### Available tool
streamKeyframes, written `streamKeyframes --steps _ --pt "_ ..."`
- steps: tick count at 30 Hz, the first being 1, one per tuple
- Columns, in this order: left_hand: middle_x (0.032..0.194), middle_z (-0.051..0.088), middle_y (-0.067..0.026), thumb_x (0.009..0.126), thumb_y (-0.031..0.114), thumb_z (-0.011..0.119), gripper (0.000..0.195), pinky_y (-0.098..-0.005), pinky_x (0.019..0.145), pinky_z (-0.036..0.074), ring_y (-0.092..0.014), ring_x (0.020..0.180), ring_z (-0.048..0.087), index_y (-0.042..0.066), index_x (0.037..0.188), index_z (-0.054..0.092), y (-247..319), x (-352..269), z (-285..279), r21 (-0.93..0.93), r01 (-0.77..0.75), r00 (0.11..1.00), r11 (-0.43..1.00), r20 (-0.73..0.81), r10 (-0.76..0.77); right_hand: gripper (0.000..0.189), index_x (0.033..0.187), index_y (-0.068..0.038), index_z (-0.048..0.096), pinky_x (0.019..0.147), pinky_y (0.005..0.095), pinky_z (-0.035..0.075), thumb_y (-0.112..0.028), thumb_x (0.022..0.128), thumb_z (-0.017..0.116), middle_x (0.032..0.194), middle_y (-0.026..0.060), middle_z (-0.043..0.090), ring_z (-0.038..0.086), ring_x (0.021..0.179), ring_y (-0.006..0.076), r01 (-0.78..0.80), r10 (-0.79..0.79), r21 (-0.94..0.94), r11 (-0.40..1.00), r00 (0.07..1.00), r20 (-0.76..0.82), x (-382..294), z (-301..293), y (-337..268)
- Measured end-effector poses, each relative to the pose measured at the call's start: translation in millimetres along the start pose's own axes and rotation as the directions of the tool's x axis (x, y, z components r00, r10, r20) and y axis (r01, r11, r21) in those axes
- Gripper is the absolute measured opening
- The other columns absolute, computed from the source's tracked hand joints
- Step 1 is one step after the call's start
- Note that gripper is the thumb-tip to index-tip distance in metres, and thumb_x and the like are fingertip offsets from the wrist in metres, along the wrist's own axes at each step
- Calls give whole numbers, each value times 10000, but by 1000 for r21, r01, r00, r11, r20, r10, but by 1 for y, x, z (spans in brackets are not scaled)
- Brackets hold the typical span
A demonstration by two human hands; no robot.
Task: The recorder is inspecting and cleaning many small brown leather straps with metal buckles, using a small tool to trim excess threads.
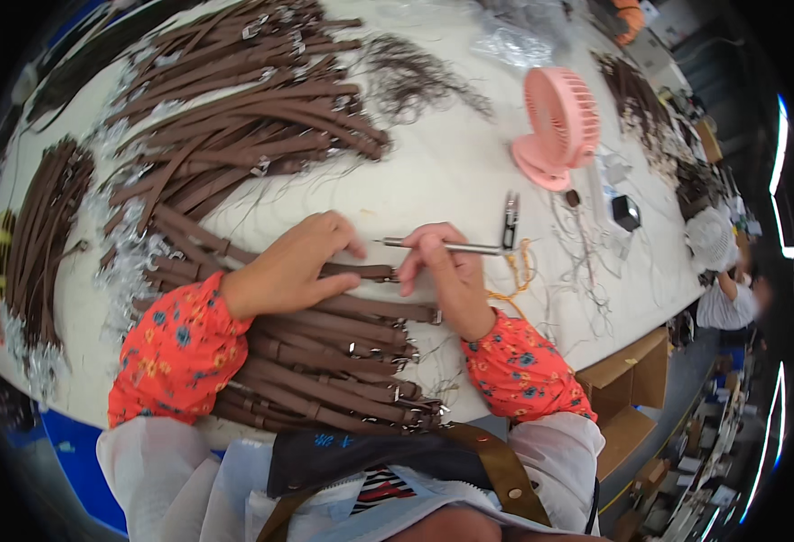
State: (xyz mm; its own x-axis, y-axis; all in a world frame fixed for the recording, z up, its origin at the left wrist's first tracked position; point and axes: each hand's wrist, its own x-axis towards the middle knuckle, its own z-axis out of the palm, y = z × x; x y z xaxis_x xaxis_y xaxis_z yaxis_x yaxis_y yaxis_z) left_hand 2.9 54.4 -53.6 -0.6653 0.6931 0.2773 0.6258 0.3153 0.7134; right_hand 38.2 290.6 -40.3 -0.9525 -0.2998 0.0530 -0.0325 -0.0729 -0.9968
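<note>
My right hand point(441, 261) holds a slim metal pen-like tool with a pointed tip point(393, 242), which points left. My left hand point(295, 267) lies over the brown straps point(342, 328), its thumb and fingers apart, with nothing plainly held between them. One strap end with a buckle point(380, 272) lies between the two hands. The near pile of straps reaches from under my left forearm toward my body. Thread snips point(510, 220) lie just beyond the right end of the metal tool. A yellow twisted cord point(524, 271) lies right of my right hand.
Larger piles of brown straps point(234, 115) cover the far left, with another bundle point(48, 237) beyond. A pink desk fan point(559, 125) stands at the far right near loose threads point(586, 271) and a dark small box point(625, 213). A cardboard box point(630, 379) is beside the table. A person point(728, 301) is farther right.
</note>
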Motion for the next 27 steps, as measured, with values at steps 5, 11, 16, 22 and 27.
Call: streamKeyframes --steps 5,11,16,22,27 --pt "951 547 -95 764 103 691 179 -395 807 416 -312 944 513 68 897 578 18 -4 -12 184 38 998 982 44 -47 194 1107 -24 534 833 275 477 -174 999 472 940 74 624 593 903 123 92 -84 -136 986 995 61 6 9 7" --pt "820 595 -132 796 29 628 90 -408 634 471 -339 765 584 42 861 567 23 -1 -2 239 50 998 970 -52 -39 173 1122 -24 523 832 258 471 -125 984 495 1004 62 622 593 925 103 171 -118 -338 925 978 172 3 3 3" --pt "794 607 -136 813 60 639 129 -396 653 488 -335 762 609 27 924 583 24 2 2 214 0 988 977 -149 32 169 1108 -37 534 781 236 471 -115 959 547 969 53 631 589 864 85 33 -24 -77 996 993 116 3 8 2" --pt "830 668 -113 846 136 674 222 -299 653 480 -212 725 623 -6 1015 649 16 -2 -4 -119 160 982 980 -79 -170 172 1059 -43 561 734 275 481 -94 899 600 914 70 624 606 812 128 222 -186 -284 933 971 148 4 9 3" --pt "742 684 -52 883 117 634 181 -234 584 455 -67 621 542 -34 962 692 6 0 -12 -451 421 906 787 163 -392 191 1039 -42 584 764 302 480 -61 853 621 939 115 614 613 840 237 457 -406 -347 819 889 211 6 8 11"
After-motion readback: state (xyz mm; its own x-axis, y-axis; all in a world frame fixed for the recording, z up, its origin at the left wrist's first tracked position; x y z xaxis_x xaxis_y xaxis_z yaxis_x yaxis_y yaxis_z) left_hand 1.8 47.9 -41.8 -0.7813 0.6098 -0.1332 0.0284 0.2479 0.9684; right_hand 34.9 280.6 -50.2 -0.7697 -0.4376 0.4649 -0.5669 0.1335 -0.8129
